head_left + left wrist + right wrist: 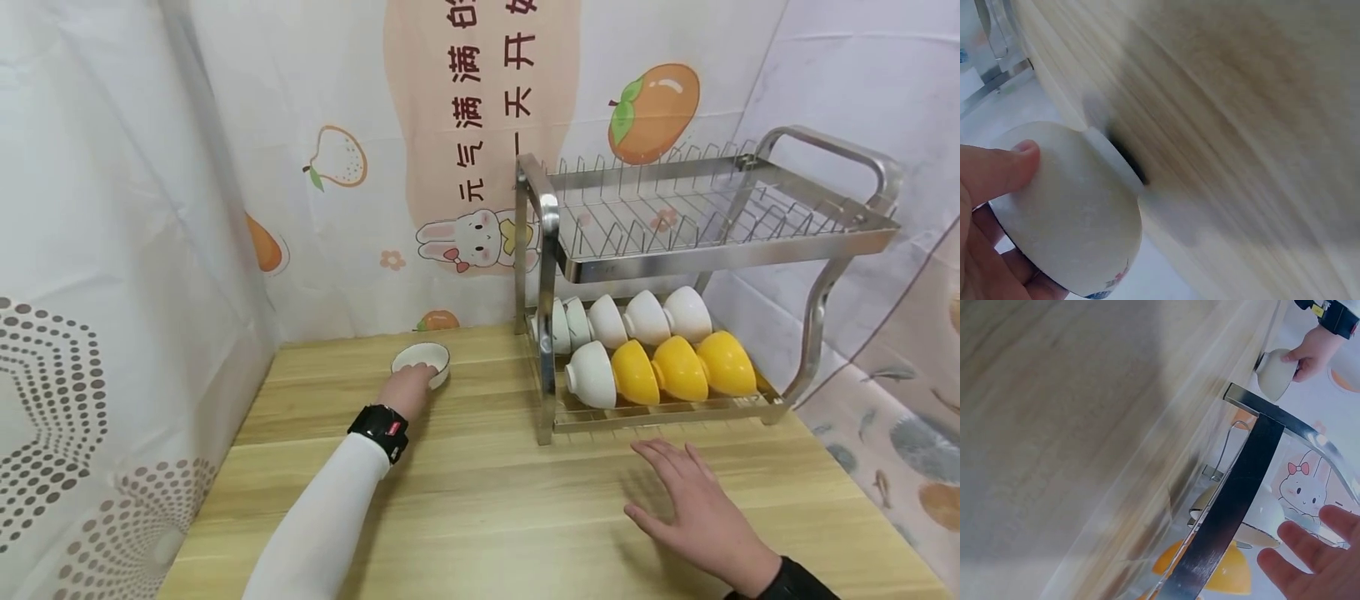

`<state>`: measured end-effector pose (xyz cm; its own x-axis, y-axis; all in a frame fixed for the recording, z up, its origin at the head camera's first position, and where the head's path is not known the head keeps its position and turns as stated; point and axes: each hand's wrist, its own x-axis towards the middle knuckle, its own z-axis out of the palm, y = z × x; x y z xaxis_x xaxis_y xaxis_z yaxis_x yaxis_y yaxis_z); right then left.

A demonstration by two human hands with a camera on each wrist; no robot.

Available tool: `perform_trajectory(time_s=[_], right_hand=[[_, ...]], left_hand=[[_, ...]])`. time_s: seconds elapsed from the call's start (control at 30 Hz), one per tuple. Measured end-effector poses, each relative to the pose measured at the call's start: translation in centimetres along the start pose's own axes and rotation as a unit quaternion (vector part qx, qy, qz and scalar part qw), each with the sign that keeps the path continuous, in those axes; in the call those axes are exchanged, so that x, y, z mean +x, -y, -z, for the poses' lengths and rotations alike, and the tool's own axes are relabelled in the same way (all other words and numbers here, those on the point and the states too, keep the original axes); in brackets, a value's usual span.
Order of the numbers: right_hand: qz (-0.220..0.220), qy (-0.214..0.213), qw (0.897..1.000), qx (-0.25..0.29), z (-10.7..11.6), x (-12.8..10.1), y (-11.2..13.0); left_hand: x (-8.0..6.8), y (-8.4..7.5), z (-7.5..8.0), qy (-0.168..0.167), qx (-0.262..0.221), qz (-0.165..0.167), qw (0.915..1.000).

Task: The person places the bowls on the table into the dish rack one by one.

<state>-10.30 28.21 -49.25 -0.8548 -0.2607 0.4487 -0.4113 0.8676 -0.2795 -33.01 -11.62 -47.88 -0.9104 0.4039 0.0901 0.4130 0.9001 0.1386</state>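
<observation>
A white bowl point(420, 353) with a dark rim is at the back left of the wooden table. My left hand point(407, 390) grips it by the rim, with the thumb on the outer wall and the other fingers inside. In the left wrist view the bowl point(1079, 200) shows a small floral mark near its rim. Its foot is close to the wood; whether it touches, I cannot tell. My right hand point(693, 517), fingers spread, hovers over the table in front of the dish rack point(720, 250) and holds nothing.
On the rack's lower shelf, white bowls point(647, 318) line the back row, tipped on their sides. A white bowl point(592, 377) and 3 yellow bowls point(681, 368) form the front row. Printed curtains point(337, 250) enclose the wooden table point(480, 492) at the back and sides.
</observation>
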Motion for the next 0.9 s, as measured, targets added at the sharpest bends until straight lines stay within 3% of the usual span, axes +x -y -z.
perform_trajectory(time_s=[0.13, 0.27, 0.4, 0.53, 0.67, 0.83, 0.9], right_hand=[[0.008, -0.008, 1.0, 0.0, 0.1, 0.2, 0.3], [0.015, -0.009, 1.0, 0.006, 0.1, 0.6, 0.7], [0.031, -0.012, 0.999, 0.017, -0.1, 1.0, 1.3], [0.06, -0.01, 0.998, 0.023, -0.1, 1.2, 2.1], [0.098, 0.002, 0.995, 0.027, -0.1, 1.4, 3.2], [0.159, 0.009, 0.987, 0.032, 0.1, 1.9, 4.5], [0.186, 0.01, 0.982, 0.04, 0.2, 2.1, 4.9]], left_hand=[[-1.8, -0.6, -0.2, -0.017, 0.007, -0.036, 0.9992], [-3.8, -2.0, -0.1, -0.037, 0.045, -0.095, 0.9937], [-5.9, -4.5, 1.3, -0.046, 0.079, -0.169, 0.9814], [-7.6, -7.7, 2.3, -0.031, 0.083, -0.234, 0.9683], [-9.1, -10.7, 2.9, -0.018, 0.105, -0.299, 0.9482], [-10.8, -13.9, 3.6, -0.04, 0.15, -0.391, 0.9071], [-11.3, -14.9, 3.9, -0.049, 0.16, -0.415, 0.8943]])
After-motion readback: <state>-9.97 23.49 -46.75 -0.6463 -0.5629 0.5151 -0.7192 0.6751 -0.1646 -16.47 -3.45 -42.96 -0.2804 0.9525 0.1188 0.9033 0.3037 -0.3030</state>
